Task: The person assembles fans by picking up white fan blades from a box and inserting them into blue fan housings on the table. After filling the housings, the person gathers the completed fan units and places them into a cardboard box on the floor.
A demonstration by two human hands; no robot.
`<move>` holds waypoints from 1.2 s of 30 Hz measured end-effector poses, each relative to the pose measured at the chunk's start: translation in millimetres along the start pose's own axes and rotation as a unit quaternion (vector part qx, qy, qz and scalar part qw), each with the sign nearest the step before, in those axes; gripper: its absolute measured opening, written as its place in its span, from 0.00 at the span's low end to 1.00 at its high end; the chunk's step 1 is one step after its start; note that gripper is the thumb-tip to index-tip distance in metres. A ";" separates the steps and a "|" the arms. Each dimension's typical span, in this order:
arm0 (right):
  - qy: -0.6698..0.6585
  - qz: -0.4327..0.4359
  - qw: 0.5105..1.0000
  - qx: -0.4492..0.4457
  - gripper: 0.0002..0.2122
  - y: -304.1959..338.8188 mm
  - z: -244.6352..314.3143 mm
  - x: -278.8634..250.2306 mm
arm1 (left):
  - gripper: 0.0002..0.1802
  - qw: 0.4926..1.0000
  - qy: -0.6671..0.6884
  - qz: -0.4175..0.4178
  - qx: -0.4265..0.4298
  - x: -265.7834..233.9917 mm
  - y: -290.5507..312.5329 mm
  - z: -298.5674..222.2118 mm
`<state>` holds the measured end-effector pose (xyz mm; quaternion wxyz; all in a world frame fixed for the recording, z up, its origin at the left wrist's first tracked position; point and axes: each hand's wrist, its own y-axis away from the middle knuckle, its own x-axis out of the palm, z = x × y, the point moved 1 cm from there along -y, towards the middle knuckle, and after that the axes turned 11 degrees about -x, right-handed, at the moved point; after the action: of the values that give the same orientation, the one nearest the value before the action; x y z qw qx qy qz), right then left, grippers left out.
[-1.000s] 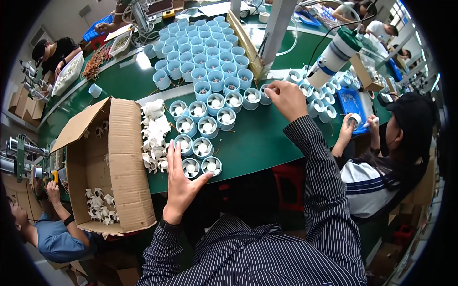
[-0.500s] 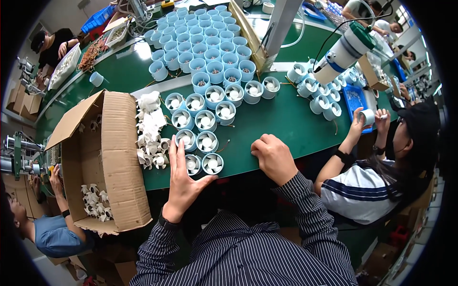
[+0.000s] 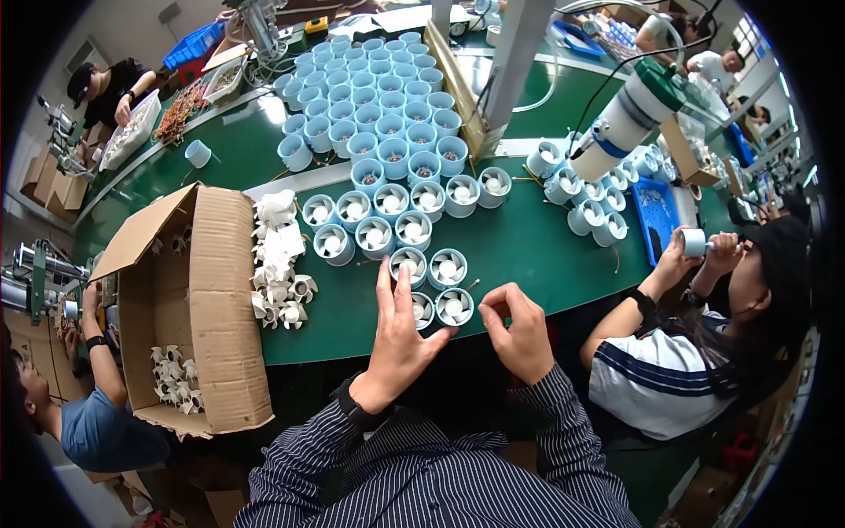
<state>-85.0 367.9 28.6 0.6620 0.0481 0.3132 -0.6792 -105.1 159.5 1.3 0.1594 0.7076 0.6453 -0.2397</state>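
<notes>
Fingers (image 3: 404, 304) beside blue cups (image 3: 471, 304), near table edge (image 3: 321, 359)

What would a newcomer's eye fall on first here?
Probably the many blue cups across the far middle of the green table. Then the open cardboard box at left, white fans inside. Nearest, the left hand and right hand flank four fan-filled cups at the near edge.

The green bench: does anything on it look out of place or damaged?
One light-blue cup sits alone beyond the cardboard box, apart from the grouped cups, so it looks stray. The box's lower edge also looks ragged.
</notes>
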 end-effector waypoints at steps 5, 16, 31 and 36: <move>0.007 -0.121 0.991 0.058 0.05 12.9 -21.7 -15.9 | 0.62 1.000 -0.017 -0.020 0.004 42.6 -20.9 -26.4; -0.006 -0.318 0.945 0.072 0.04 37.4 -73.0 -50.7 | 0.55 0.996 0.084 0.015 0.027 174.9 -69.6 -84.3; -0.103 -0.199 0.970 0.092 0.04 44.0 -53.7 -44.2 | 0.45 0.996 0.087 -0.025 -0.026 -23.6 -34.3 -61.8; -0.069 -0.129 0.989 0.011 0.04 27.0 -36.6 -17.1 | 0.38 0.968 0.068 -0.225 -0.085 -102.4 -89.0 31.3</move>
<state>-70.7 402.6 -2.2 0.5885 -0.0326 0.2632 -0.7637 -202.8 67.4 38.4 0.1166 0.5424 0.8154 -0.1654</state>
